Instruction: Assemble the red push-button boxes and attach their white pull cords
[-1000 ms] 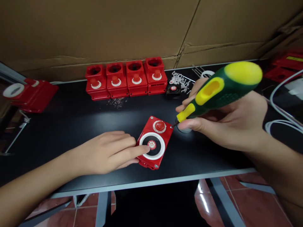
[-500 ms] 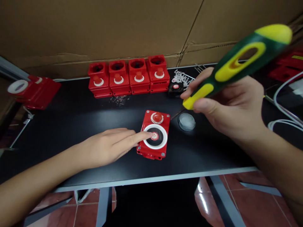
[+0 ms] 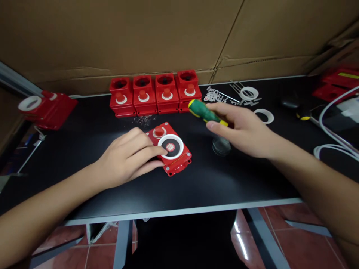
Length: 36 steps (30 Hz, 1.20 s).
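Observation:
A red housing [image 3: 179,164] lies turned at an angle on the table, with a red dome, a white ring [image 3: 181,144] and a black disc with a red-and-white emblem. My left hand [image 3: 127,158] grips its left side, one fingertip on the black disc and the thumb at the near edge. In my right hand [image 3: 241,129] is a green-and-yellow screwdriver [image 3: 204,112], held above the table with the handle's end pointing left; its shaft is hidden. Below that hand sit clear round discs [image 3: 221,146], partly covered.
Several red housings [image 3: 168,98] stand in a row against the cardboard. Another red housing [image 3: 53,110] is at the left. White rings [image 3: 265,116], metal rods and small white parts [image 3: 214,94] lie at the back right. White cable [image 3: 333,147] curls at the right, near another yellow-tipped tool [image 3: 305,118].
The red housing has turned and shifted left, and my left hand now grips its side. My right hand has moved left and away, swinging the screwdriver's handle end from upper right to left.

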Available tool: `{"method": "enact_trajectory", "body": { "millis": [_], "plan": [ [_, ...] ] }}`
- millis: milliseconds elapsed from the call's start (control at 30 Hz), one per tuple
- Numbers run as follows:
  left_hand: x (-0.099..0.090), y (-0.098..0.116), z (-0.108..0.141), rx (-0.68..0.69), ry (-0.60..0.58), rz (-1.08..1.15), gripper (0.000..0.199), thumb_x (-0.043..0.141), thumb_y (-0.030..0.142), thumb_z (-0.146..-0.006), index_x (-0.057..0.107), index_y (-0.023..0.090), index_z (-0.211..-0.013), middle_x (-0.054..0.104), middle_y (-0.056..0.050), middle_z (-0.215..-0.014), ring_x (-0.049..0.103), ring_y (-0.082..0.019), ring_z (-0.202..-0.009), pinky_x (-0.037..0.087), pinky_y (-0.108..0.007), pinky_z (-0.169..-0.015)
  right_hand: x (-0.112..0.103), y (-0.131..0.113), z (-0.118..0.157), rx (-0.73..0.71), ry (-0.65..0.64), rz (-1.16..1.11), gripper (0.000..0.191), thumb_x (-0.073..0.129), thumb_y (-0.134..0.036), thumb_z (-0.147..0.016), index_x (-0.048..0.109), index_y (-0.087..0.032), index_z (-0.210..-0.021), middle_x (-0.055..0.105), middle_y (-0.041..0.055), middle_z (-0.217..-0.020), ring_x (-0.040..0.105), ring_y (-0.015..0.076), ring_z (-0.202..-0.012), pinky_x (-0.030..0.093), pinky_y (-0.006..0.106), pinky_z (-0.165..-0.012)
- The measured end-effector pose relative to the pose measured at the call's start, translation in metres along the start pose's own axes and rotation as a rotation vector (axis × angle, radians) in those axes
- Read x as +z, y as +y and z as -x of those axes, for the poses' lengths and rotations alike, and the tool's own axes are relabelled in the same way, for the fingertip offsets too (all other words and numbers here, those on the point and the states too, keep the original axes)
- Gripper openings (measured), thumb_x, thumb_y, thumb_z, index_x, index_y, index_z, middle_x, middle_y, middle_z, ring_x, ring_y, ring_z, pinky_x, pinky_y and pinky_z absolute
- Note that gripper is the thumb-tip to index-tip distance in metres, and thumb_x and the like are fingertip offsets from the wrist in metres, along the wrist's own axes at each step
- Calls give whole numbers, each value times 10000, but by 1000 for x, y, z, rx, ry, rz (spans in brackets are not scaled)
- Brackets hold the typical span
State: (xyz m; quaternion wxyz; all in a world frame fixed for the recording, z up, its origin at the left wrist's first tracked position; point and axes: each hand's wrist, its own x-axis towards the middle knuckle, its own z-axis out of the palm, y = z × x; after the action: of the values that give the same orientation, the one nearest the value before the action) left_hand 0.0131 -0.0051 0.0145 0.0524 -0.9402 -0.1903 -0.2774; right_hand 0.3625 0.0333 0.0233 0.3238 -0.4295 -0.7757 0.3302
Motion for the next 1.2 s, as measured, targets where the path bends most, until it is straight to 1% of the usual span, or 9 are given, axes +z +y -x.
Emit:
{"method": "enact_trajectory", "body": {
  "millis": [133, 233, 400, 667, 767, 833, 900, 1033, 1200],
  "plan": [
    [-1, 3, 1, 15, 91, -22, 223, 880, 402, -1097, 746, 237, -1167, 758, -28, -968, 774, -235, -900, 672, -402, -843, 15, 0, 8, -63, -100, 174, 453, 685, -260, -1015, 781, -237, -1457, 861, 94, -1212, 806, 305, -951, 667, 469, -879],
    [-1, 5, 1, -6, 98, -27, 222, 875, 430, -1097, 730, 265, -1128, 792, -47, -1062, 816, -276, -1038, 703, -435, -888, 25, 1, 14, -138, -113, 247, 522, 686, -262, -1050, 707, -200, -1568, 840, 143, -1282, 833, 324, -1040, 708, 509, -974],
    [0, 3, 1, -44, 32, 4, 238, 861, 407, -1096, 698, 254, -1179, 805, -119, -1284, 811, -331, -1203, 710, -501, -981, 34, 2, 19, -250, -121, 286, 481, 634, -204, -1102, 657, -202, -1582, 769, 191, -1393, 821, 292, -986, 747, 513, -932],
    [3, 2, 5, -129, -51, 83, 350, 896, 343, -1059, 665, 241, -1301, 711, -210, -1524, 769, -365, -1347, 707, -504, -1024, 36, 1, 18, -282, -155, 256, 406, 636, -203, -1094, 737, -301, -1475, 761, 136, -1363, 823, 292, -1035, 753, 496, -930],
    [3, 1, 4, -119, -70, 93, 329, 865, 365, -1093, 635, 241, -1294, 719, -218, -1505, 778, -354, -1329, 706, -514, -1039, 14, 6, 8, -309, -109, 309, 282, 643, -244, -1112, 808, -318, -1327, 822, 102, -1222, 815, 309, -1021, 718, 522, -923],
    [3, 0, 3, -107, -71, 105, 326, 862, 387, -1098, 634, 236, -1276, 729, -223, -1484, 786, -361, -1308, 705, -520, -1032, -13, 17, -2, -296, 12, 408, 194, 684, -251, -1108, 845, -331, -1181, 836, 65, -1077, 775, 280, -912, 679, 492, -885],
    [3, -1, 3, -112, -64, 118, 323, 880, 367, -1083, 645, 228, -1256, 736, -229, -1476, 788, -369, -1299, 702, -519, -1023, -43, 37, -14, -279, 168, 450, 136, 738, -273, -1099, 863, -327, -1094, 846, 55, -1045, 733, 252, -873, 625, 444, -852],
    [4, -2, 4, -111, -52, 127, 313, 886, 356, -1074, 654, 216, -1231, 746, -240, -1455, 796, -378, -1284, 705, -519, -1007, -94, 85, -28, -184, 331, 487, 219, 812, -88, -1003, 861, -299, -970, 785, 14, -850, 588, 171, -691, 544, 362, -775],
    [4, -3, 4, -88, -68, 99, 288, 834, 383, -1112, 632, 216, -1233, 749, -242, -1451, 807, -372, -1260, 718, -528, -997, -107, 119, -35, -164, 257, 515, 200, 858, -102, -991, 860, -299, -953, 776, -14, -807, 562, 143, -674, 516, 308, -711]
  ]
}}
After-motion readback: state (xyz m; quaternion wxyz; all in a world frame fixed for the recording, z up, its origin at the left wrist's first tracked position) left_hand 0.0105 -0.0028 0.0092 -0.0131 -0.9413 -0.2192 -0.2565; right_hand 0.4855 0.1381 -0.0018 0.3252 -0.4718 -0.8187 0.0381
